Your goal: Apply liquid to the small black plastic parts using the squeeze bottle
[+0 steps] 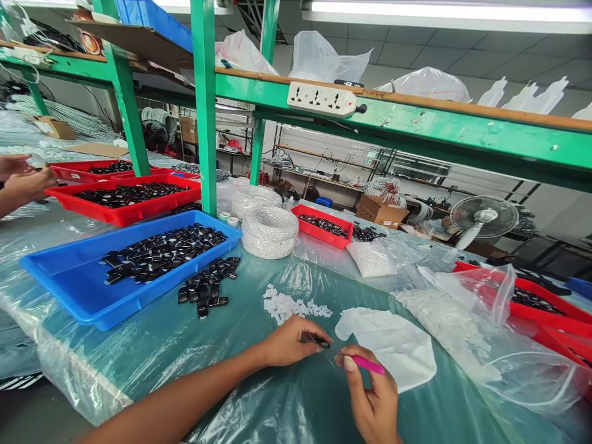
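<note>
My left hand (295,341) pinches a small black piece (322,342) between thumb and fingers, low over the plastic-covered table. Beside it, my right hand (371,388) grips a thin metal-tipped tool with a pink handle (369,364), its tip pointing at the black piece. Whether the tip touches the piece I cannot tell. Just beyond my hands lies a pile of small white parts (289,306). A white cloth or sheet (398,351) is spread behind my right hand. Loose black pieces (203,293) lie to the left, beside a blue tray (99,311) holding many more.
Coils of white cable (269,233) stand behind the white parts. Red trays (123,213) of black pieces sit left, near another person's hands (28,179). At right lies a plastic bag of white parts (456,327). A green shelf frame (203,111) crosses above.
</note>
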The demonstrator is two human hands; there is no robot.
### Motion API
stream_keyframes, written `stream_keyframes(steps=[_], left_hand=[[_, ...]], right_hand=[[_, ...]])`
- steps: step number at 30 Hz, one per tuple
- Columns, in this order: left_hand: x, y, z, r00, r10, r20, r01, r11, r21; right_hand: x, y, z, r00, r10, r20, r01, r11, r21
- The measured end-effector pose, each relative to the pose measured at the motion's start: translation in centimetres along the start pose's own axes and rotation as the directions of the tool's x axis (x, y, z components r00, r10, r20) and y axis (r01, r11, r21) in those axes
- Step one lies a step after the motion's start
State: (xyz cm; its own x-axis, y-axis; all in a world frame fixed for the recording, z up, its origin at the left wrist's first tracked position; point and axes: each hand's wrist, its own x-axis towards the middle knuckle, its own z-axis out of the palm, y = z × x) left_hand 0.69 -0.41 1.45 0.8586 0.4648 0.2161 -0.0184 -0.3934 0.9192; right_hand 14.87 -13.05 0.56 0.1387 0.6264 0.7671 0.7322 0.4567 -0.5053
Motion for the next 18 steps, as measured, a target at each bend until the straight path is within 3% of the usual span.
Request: stream_keyframes(steps=[11,18], left_hand=[[-0.08,-0.04,0.03,0.999,0.013,0.03,-0.013,1.0,-0.004],[0.0,-0.19,0.13,1.0,-0.008,0.016,0.008,1.0,-0.02]], right_hand=[[0.18,0.03,0.24,0.999,0.032,0.002,-0.032,0.999,0.004],[0.71,-0.45,-0.26,0.99,-0.124,0.068,0.131,0.985,-0.108]])
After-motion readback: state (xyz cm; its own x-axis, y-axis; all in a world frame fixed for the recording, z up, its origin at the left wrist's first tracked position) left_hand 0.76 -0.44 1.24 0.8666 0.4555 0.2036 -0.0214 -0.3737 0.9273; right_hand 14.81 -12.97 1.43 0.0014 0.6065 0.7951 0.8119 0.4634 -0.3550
